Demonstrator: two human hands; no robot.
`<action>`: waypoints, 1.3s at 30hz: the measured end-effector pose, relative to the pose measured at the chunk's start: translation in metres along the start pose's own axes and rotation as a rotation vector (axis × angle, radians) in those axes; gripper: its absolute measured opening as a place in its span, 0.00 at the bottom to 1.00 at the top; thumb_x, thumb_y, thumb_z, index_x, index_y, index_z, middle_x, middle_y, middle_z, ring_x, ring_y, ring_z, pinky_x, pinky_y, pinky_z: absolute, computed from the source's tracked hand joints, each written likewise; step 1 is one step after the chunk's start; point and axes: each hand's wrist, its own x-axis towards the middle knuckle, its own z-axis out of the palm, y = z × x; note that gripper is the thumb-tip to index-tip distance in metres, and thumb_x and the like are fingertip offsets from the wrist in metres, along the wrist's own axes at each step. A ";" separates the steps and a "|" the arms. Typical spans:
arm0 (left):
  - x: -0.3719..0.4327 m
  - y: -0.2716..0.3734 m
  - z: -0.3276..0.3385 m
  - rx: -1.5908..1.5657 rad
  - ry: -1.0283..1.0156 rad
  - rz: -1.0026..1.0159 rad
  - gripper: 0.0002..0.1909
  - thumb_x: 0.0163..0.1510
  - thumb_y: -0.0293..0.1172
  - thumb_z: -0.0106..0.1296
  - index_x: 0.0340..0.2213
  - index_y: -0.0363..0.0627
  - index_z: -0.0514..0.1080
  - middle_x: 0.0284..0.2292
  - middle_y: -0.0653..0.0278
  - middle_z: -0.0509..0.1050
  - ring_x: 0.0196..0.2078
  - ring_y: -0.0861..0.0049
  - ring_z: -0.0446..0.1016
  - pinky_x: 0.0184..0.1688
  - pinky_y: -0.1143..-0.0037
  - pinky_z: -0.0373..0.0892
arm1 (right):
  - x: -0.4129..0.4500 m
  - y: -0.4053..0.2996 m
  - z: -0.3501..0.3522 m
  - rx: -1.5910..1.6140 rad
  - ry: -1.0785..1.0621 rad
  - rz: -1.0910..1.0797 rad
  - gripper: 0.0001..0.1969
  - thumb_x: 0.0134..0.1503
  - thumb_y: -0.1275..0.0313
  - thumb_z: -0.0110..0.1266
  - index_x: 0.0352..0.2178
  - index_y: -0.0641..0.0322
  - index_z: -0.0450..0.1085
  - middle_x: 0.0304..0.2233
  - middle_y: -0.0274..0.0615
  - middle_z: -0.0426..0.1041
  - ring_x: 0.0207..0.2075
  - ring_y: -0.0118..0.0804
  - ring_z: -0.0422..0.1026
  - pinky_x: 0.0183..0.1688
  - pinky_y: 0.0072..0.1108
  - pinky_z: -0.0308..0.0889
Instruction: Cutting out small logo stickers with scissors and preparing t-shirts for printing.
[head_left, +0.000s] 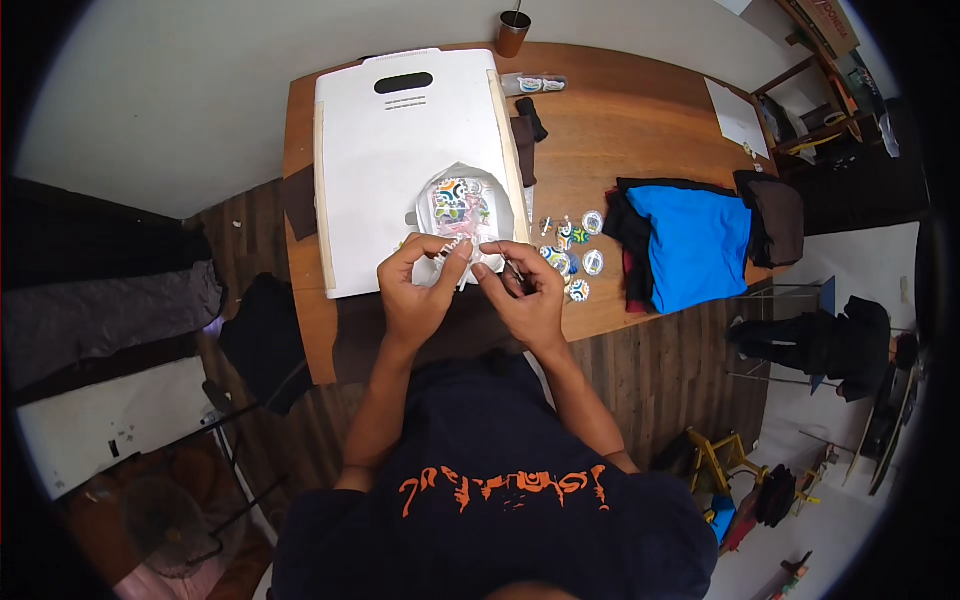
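My left hand pinches a small white sticker with cut-out lettering between thumb and forefinger. From the other side, the thumb and forefinger of my right hand meet the same piece; the fingertips hide just where they grip it. Directly beyond the hands is a round, pale, shiny container, either a bowl or an opened bag. Colourful stickers lie inside it. Under it is a large white board or case with an oval handle slot.
Several round stickers lie on the wooden table. Folded clothes, blue on top, sit to the right. A brown cup stands at the back edge beyond a clear sticker packet. Another person is far right.
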 end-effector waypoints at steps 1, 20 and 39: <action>0.000 -0.001 -0.001 0.049 -0.023 0.036 0.03 0.52 0.20 0.56 0.27 0.32 0.74 0.25 0.67 0.74 0.28 0.89 0.69 0.33 0.85 0.64 | -0.002 0.001 0.001 0.015 0.010 0.032 0.15 0.50 0.80 0.61 0.40 0.66 0.70 0.27 0.28 0.70 0.26 0.11 0.60 0.24 0.06 0.54; 0.000 0.001 0.006 0.066 0.030 0.042 0.05 0.47 0.22 0.61 0.27 0.34 0.75 0.24 0.62 0.75 0.28 0.81 0.70 0.32 0.80 0.64 | 0.003 0.007 -0.003 -0.179 0.088 -0.069 0.13 0.48 0.81 0.61 0.38 0.68 0.73 0.30 0.41 0.77 0.32 0.25 0.75 0.31 0.17 0.70; 0.002 0.002 0.002 -0.108 0.006 -0.025 0.05 0.54 0.23 0.56 0.30 0.32 0.74 0.27 0.67 0.75 0.30 0.89 0.70 0.34 0.86 0.65 | 0.003 -0.005 -0.030 -0.393 -0.081 -0.209 0.18 0.48 0.76 0.61 0.41 0.67 0.69 0.25 0.45 0.73 0.25 0.38 0.74 0.28 0.22 0.69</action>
